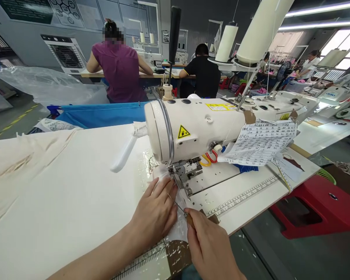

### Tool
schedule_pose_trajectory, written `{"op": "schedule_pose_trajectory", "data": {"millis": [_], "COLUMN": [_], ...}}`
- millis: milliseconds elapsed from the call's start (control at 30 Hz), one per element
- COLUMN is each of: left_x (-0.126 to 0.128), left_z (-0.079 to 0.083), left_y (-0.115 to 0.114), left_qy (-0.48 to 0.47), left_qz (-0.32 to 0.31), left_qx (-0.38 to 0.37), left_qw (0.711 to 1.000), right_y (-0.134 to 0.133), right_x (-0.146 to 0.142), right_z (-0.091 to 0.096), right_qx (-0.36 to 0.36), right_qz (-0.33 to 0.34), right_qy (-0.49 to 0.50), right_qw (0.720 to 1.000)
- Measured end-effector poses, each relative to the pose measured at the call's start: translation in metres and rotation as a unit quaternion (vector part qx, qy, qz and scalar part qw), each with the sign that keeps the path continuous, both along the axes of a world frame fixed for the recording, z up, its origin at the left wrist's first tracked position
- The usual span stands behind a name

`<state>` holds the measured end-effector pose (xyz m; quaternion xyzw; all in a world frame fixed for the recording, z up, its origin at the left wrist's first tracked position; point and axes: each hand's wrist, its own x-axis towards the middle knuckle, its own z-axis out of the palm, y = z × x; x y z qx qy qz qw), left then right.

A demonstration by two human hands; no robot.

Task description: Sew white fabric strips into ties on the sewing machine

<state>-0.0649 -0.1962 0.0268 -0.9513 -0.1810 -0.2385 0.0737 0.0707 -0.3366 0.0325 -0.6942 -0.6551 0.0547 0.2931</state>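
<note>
Beside the needle area of a white sewing machine (192, 126), my left hand (154, 206) lies with fingers stretched forward, pressing on thin white fabric (179, 227). The fabric runs under the presser foot area, partly hidden by my fingers. My right hand (210, 241), lower and to the right, is closed around the wooden handle of an awl (180, 209). The awl's thin metal shaft points up and left, its tip at the fingers of my left hand. Whether the tip touches the fabric I cannot tell.
Red- and yellow-handled scissors (208, 157) lie behind the machine's needle end. A handwritten paper (259, 142) hangs on the machine. Cream fabric (23, 159) covers the table's left. Thread cones (261, 31) stand above, a red stool (323, 206) at right. Other people sit ahead.
</note>
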Motion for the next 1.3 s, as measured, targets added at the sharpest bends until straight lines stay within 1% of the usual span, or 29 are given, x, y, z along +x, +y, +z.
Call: {"op": "schedule_pose_trajectory", "data": {"millis": [100, 233, 333, 433, 533, 667, 1067, 1300], "left_x": [0.001, 0.001, 0.002, 0.002, 0.002, 0.0, 0.0, 0.0], "left_z": [-0.001, -0.001, 0.0, 0.001, 0.0, -0.001, -0.002, -0.002], "left_y": [0.0, 0.001, -0.003, -0.008, -0.01, -0.011, -0.014, -0.014], "left_qy": [-0.002, 0.008, 0.012, 0.014, 0.02, 0.037, 0.038, 0.036], "left_qz": [0.007, 0.005, 0.012, 0.019, 0.023, 0.021, 0.015, 0.017], "left_qx": [0.004, 0.013, 0.008, 0.005, 0.016, 0.024, 0.003, 0.004], "left_qw": [1.0, 1.0, 1.0, 1.0, 0.999, 0.999, 0.999, 0.999], "right_y": [-0.01, -0.023, -0.03, -0.032, -0.032, -0.032, -0.033, -0.034], "right_x": [0.008, 0.023, 0.033, 0.038, 0.038, 0.038, 0.04, 0.039], "right_z": [-0.002, -0.005, -0.007, -0.006, -0.005, -0.005, -0.01, -0.012], "right_qx": [-0.011, 0.008, 0.001, -0.021, -0.037, -0.049, -0.01, -0.017], "right_qz": [0.012, -0.015, -0.03, -0.037, -0.044, -0.054, -0.062, -0.081], "right_qy": [0.002, 0.002, 0.031, 0.074, 0.107, 0.126, 0.095, 0.102], "right_qw": [1.0, 1.0, 0.999, 0.996, 0.993, 0.989, 0.994, 0.991]}}
